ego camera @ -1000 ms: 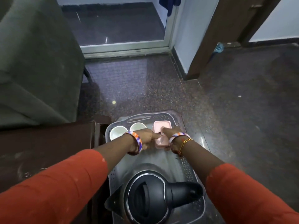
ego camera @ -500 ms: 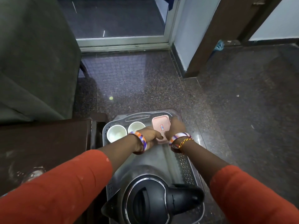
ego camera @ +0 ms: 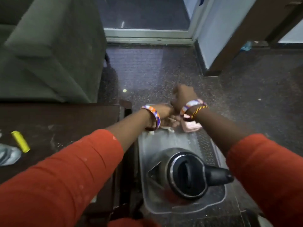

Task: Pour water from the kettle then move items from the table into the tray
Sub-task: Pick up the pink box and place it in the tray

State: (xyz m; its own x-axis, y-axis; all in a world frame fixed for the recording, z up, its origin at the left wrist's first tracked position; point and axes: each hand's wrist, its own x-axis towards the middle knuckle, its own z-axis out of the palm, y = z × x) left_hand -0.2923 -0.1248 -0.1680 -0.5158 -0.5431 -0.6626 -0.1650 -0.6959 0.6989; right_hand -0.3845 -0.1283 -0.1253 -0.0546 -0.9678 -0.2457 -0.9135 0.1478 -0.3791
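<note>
A clear plastic tray (ego camera: 211, 148) lies on the floor beside the dark table (ego camera: 57, 122). The steel kettle (ego camera: 188, 174) with a black lid and handle stands in the tray's near end. A pink box (ego camera: 191, 127) sits at the far end, partly under my right wrist. My left hand (ego camera: 165, 116) reaches to the box's left side with fingers curled against it. My right hand (ego camera: 183, 95) is raised above the box in a fist, back toward me; what it holds is hidden. My arms hide the tray's far left corner. The picture is blurred.
On the table's left lie a yellow cylinder (ego camera: 20, 141) and a grey crumpled thing (ego camera: 8, 154). A grey-green upholstered seat (ego camera: 49, 46) stands behind the table. Speckled dark floor stretches to the right, with a door sill (ego camera: 147, 36) and a brown door frame (ego camera: 237, 38) beyond.
My right hand has lifted off the pink box and risen above it. The view has swung left, showing more of the table. The two white cups are now hidden behind my left arm.
</note>
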